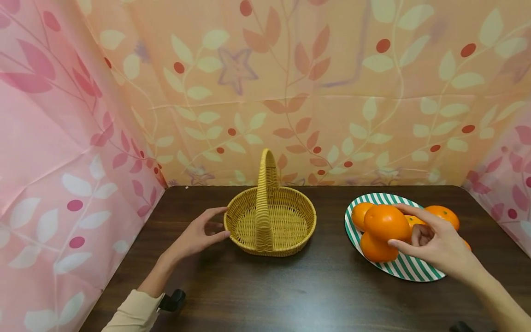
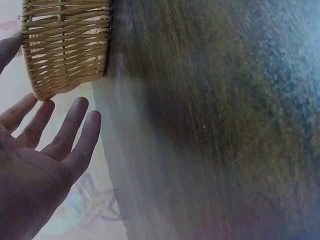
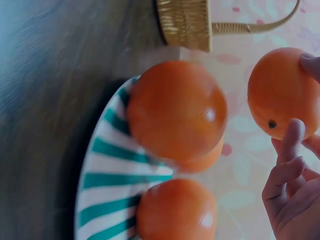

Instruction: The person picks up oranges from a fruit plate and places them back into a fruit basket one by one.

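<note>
Pinching an orange [image 1: 386, 222] between thumb and fingers, it's the right hand [image 1: 441, 249] with the prize, well to the right of the wicker basket [image 1: 274, 251]; that fruit is up over the striped plate [image 1: 415, 269], apart from the others in the right wrist view, its dark stem spot showing beside a fingertip; across to the basket's left, here's the left hand [image 1: 203, 235], fingers loosely extended, thumb and fingertips at the rim; the basket itself stands upright on the dark table [image 1: 265, 295], its tall handle [image 1: 263, 207] arching over the middle, woven floor in plain sight; right of it again, the plate carries more oranges [image 1: 375, 251], one showing just below the held fruit, another peeping out on the basket side, others partly covered by the right hand; a pale sleeve [image 1: 137, 313] and a dark wrist device [image 1: 173, 300] sit nearer the viewer than the basket, to its left; and behind the basket, a peach backdrop [image 1: 282, 83], all leaves and red dots.
</note>
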`<action>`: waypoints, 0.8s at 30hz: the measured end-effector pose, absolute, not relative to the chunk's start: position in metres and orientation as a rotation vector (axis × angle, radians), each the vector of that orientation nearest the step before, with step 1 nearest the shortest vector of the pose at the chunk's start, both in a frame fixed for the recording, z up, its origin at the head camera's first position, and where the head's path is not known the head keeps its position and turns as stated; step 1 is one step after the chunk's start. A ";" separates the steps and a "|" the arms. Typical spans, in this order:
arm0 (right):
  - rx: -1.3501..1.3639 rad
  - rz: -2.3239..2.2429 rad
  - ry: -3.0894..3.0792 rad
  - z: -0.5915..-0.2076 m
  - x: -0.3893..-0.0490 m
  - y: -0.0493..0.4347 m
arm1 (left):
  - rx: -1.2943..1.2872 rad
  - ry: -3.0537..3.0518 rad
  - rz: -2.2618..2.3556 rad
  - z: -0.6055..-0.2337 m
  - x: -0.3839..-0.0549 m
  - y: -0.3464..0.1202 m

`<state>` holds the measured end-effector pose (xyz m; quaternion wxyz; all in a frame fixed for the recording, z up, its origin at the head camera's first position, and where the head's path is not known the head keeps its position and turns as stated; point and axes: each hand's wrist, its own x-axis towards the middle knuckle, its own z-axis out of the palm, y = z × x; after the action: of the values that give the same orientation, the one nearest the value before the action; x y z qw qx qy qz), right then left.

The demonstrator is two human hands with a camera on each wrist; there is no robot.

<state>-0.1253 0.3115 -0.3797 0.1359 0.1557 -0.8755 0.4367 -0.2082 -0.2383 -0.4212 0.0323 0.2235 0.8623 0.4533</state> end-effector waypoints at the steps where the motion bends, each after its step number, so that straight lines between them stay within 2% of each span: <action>1: 0.461 1.276 -2.533 -0.379 -0.127 0.308 | 0.687 2.655 1.397 -0.421 -0.208 -0.238; 12: 0.560 1.334 -2.571 -0.368 -0.141 0.279 | 0.703 2.642 1.413 -0.419 -0.208 -0.237; 24: 0.753 1.381 -2.521 -0.376 -0.166 0.227 | 0.682 2.631 1.402 -0.421 -0.208 -0.239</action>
<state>-0.1657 0.2270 -0.3762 0.0849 0.2525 -0.8453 0.4631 -0.2082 -0.2387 -0.4206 0.0417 0.2228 0.8595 0.4582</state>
